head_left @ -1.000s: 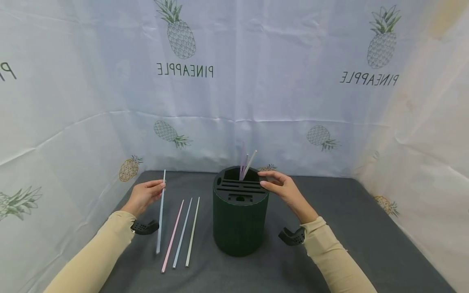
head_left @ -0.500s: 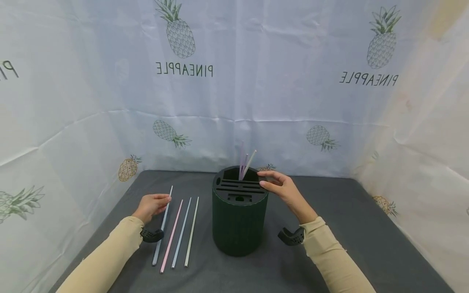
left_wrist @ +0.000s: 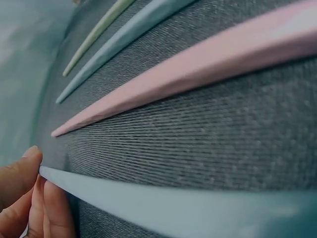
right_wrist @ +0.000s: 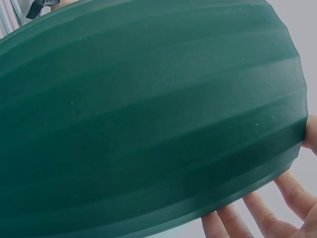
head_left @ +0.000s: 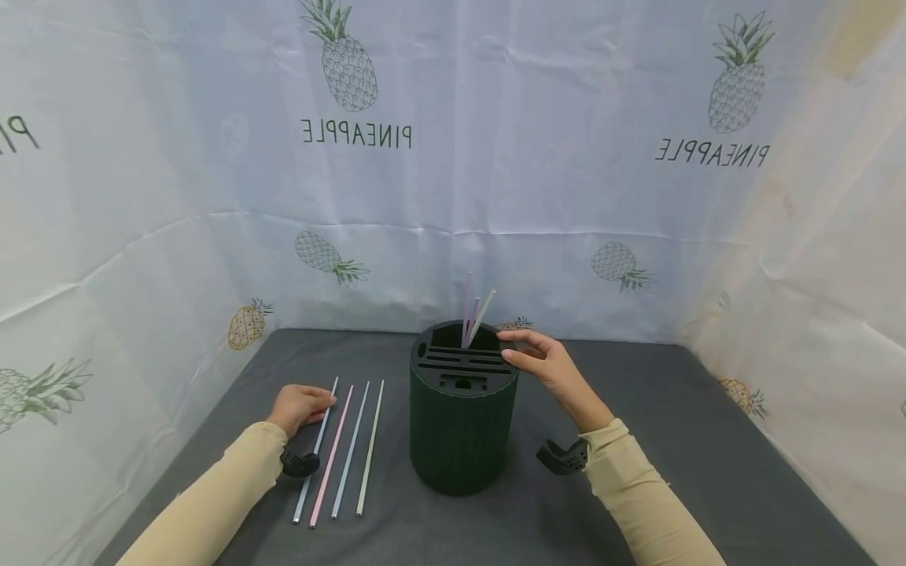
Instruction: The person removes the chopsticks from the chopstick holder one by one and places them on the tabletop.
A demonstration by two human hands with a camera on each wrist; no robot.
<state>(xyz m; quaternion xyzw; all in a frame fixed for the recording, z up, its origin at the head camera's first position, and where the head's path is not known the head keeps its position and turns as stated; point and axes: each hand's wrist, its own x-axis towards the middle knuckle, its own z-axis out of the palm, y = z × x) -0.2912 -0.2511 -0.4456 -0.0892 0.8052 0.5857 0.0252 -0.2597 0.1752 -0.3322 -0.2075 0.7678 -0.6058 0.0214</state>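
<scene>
My left hand (head_left: 300, 409) pinches the far thin end of a light-blue chopstick (head_left: 311, 469), between thumb and fingers in the left wrist view. This chopstick lies along the dark tabletop, left of a pink chopstick (head_left: 331, 460), another blue chopstick (head_left: 350, 456) and a pale-green chopstick (head_left: 370, 456). With extended fingers, my right hand (head_left: 548, 365) touches the right rim of a round dark-green utensil holder (head_left: 460, 440). In the right wrist view, its fingertips (right_wrist: 252, 198) meet the holder's ribbed side and are partly hidden behind it.
Purple and pale chopsticks (head_left: 480, 318) lean out of the holder's rear opening; slots cross its top. A dark cloth (head_left: 623, 440) covers the table. A white pineapple-print curtain (head_left: 524, 173) hangs behind and along both sides.
My left hand has come down and slightly right, lowering the blue chopstick beside the pink one. My right hand has stayed on the holder.
</scene>
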